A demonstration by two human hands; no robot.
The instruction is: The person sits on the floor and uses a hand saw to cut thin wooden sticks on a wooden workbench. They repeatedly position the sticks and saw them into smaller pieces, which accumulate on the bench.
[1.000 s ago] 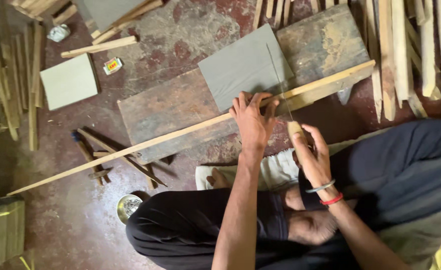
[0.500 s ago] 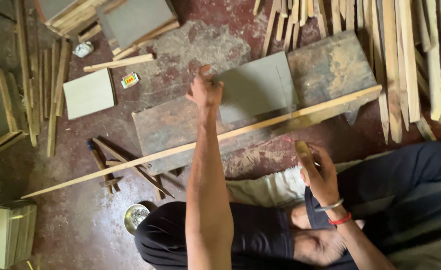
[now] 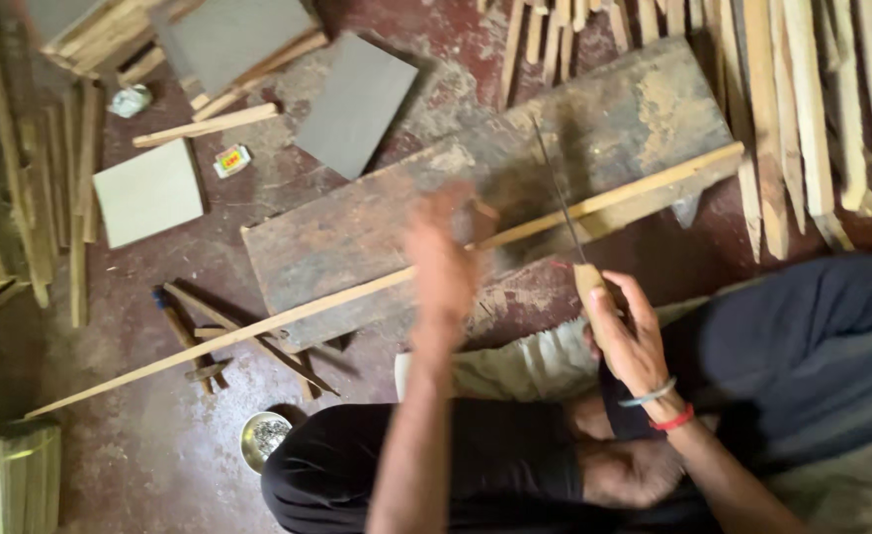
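A long thin wooden strip (image 3: 357,297) lies slantwise across a worn wooden plank (image 3: 357,227) on the floor. My left hand (image 3: 444,262) is blurred with motion just over the strip at the plank's middle, and I see nothing in it. To its right, my right hand (image 3: 629,341) grips the pale handle of a thin-bladed saw (image 3: 560,198). The blade points up and away across the strip. A grey square board (image 3: 357,104) lies on the floor beyond the plank's far left corner.
Wooden slats (image 3: 802,119) lie in a row at the top right, and more sticks (image 3: 70,198) lie on the left. Also on the floor are a pale square board (image 3: 147,191), a small box (image 3: 230,160), a metal bowl (image 3: 263,435) and a stack of boards (image 3: 11,480). My legs fill the bottom right.
The grey board has gone from the plank to the floor beyond it. My left hand, which reached out with it, has swung back over the strip. The right hand keeps the saw.
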